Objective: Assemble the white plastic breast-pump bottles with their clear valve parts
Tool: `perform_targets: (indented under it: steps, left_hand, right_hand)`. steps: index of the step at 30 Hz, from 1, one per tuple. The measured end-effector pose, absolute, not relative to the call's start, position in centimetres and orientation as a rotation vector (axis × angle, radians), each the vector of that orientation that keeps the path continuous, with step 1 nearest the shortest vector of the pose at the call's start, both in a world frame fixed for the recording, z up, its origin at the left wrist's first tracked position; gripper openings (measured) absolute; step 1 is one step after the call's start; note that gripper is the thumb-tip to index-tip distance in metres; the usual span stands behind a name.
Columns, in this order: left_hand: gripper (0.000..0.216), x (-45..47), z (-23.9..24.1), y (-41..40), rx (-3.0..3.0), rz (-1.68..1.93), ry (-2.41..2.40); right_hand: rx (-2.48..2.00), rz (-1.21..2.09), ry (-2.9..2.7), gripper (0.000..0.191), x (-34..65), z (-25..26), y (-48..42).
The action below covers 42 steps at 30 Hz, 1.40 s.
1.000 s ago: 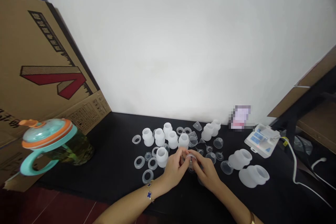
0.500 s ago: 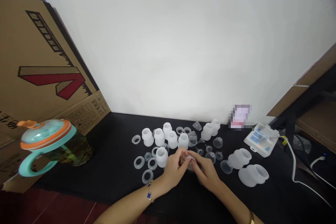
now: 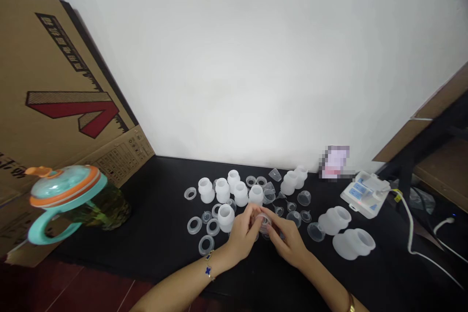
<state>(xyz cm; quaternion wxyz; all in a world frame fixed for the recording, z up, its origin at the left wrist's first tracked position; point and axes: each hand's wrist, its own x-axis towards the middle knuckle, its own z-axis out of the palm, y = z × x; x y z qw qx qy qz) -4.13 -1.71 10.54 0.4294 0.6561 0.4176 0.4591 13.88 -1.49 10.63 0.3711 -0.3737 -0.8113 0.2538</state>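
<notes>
My left hand (image 3: 244, 229) and my right hand (image 3: 288, 239) meet at the front middle of the table, fingers curled in. Between their fingertips they hold a clear round bottle ring (image 3: 264, 223), with a smaller circle visible inside it; my fingers partly cover it. Just left of my left hand stands a frosted white bottle (image 3: 225, 218) with an open mouth. Several similar bottles (image 3: 222, 191) stand behind it. Translucent collar rings (image 3: 206, 244) lie flat to the left. Beyond my right hand lie clear dome caps (image 3: 293, 219) and small clear nipples (image 3: 305, 216).
A lidded jug (image 3: 69, 200) with a teal handle stands at left before a large cardboard box (image 3: 54, 58). Two bottles (image 3: 353, 243) lie on their sides at right. A white plastic case (image 3: 365, 195), cables (image 3: 409, 224) and a blurred phone (image 3: 334, 162) sit farther right.
The clear ring has been tilted so more of its round face shows, and my thumbs have moved apart across it. Both hands stay in the same place.
</notes>
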Motion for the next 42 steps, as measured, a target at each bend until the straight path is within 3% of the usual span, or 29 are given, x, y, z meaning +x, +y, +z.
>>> perform_targets:
  steps: [15, 33, 42]
  left_hand:
    - [0.023, -3.92, 9.74, -1.84, 1.41, 1.203, 0.942]
    - [0.027, -3.85, 9.75, -1.31, 1.39, 1.141, 1.031]
    - [0.018, -4.02, 10.21, -1.29, 1.486, 1.143, 1.07]
  right_hand:
    - [-0.996, 0.469, -2.035, 0.045, 13.57, 10.2, -1.42]
    - [-0.998, 0.521, -2.084, 0.052, 13.48, 9.92, -1.16]
    - [-0.925, 0.338, -2.119, 0.051, 13.57, 9.84, -1.0]
